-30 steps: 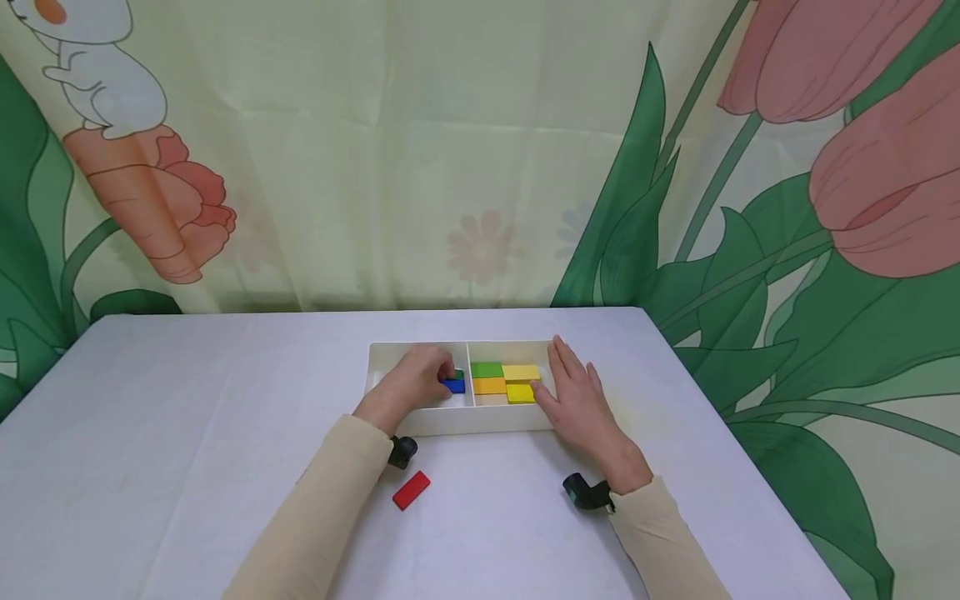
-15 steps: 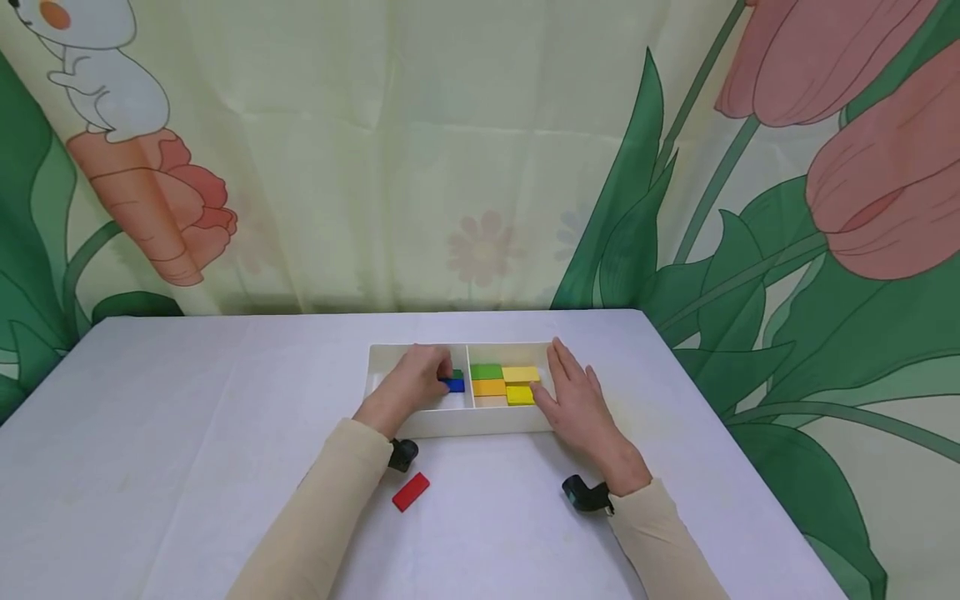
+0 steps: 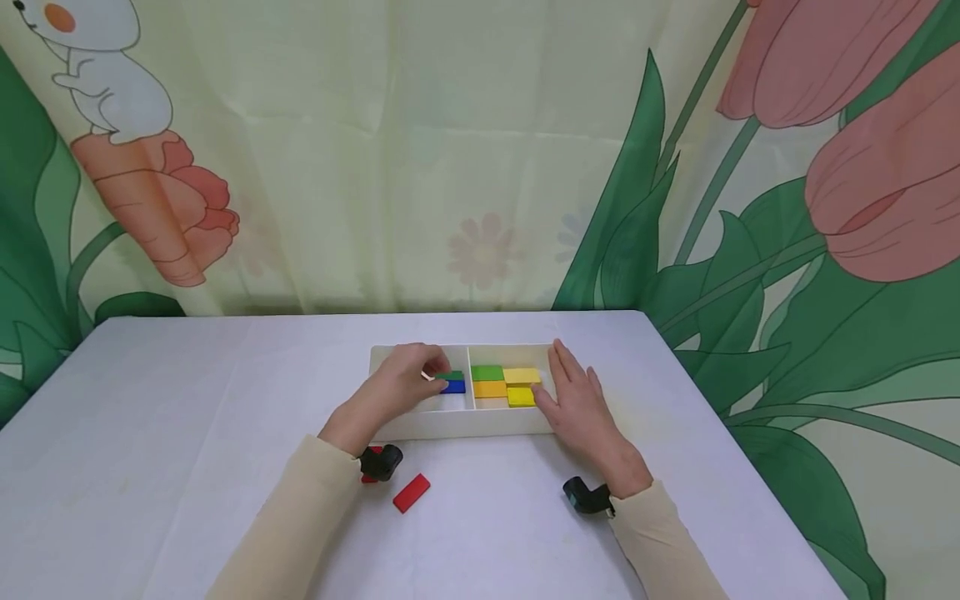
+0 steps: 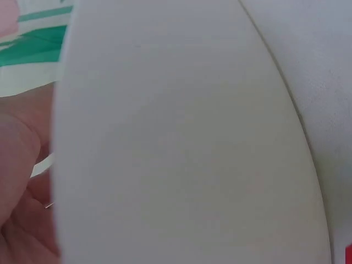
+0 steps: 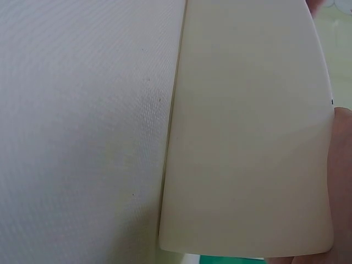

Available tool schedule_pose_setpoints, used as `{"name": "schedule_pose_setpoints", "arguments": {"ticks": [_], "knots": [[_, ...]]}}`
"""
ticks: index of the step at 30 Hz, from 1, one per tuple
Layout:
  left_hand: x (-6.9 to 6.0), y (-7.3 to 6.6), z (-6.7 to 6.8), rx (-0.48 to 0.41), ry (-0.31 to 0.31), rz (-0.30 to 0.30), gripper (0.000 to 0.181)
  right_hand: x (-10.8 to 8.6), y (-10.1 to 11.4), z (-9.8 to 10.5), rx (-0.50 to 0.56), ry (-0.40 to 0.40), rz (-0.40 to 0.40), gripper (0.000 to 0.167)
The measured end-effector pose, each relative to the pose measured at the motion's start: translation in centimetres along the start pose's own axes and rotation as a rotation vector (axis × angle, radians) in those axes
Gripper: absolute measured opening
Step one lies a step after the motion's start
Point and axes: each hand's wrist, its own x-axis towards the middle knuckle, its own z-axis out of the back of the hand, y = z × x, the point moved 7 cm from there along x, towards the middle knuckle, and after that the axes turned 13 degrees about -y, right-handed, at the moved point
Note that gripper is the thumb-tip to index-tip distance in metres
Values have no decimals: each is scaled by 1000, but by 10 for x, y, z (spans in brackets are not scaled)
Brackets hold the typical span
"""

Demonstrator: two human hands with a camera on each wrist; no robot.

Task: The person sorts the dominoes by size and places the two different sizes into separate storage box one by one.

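Note:
A white two-compartment box (image 3: 465, 423) stands on the table. Over its left compartment is my left hand (image 3: 401, 379), thumb and fingers parted beside a blue block (image 3: 455, 387) and a dark green block (image 3: 450, 376). The fingertips are very close to these blocks; contact cannot be made out. My right hand (image 3: 588, 412) rests with straight fingers along the box's right end, thumb at the rim near a bright yellow block (image 3: 521, 397). Both wrist views are mostly filled by the box's outer wall (image 4: 181, 137), hiding much of each hand.
The right compartment also holds light green (image 3: 487, 372), pale yellow (image 3: 521, 377), orange (image 3: 490, 389) and beige (image 3: 492, 402) blocks. In front of the box lies a red block (image 3: 412, 493); another red block (image 3: 369, 479) is partly hidden by the left wrist camera.
My left hand has drawn back to the left and its thumb and fingers have parted, baring more of the blue and dark green blocks. A second red piece now shows. My right hand stays put.

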Motion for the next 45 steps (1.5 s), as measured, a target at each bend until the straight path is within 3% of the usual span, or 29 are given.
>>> {"name": "schedule_pose_setpoints", "arguments": {"ticks": [12,17,22,27,34,45], "knots": [[-42,-15,29,-40,-118,-124,22,-1,0,0,-40,-5,10,73],[-58,-15,36,-55,-151,-121,24,-1,0,0,-33,6,1,73],[-72,-13,36,-87,-146,-113,23,-2,-2,-1,-40,7,1,73],[-85,-14,32,-115,-103,-155,21,-1,-2,-1,-44,6,8,73],[-94,-17,21,-152,11,-191,16,2,-1,0,-30,-8,10,73],[-98,-8,8,-128,170,-147,17,0,2,1,-26,-2,7,74]]}}
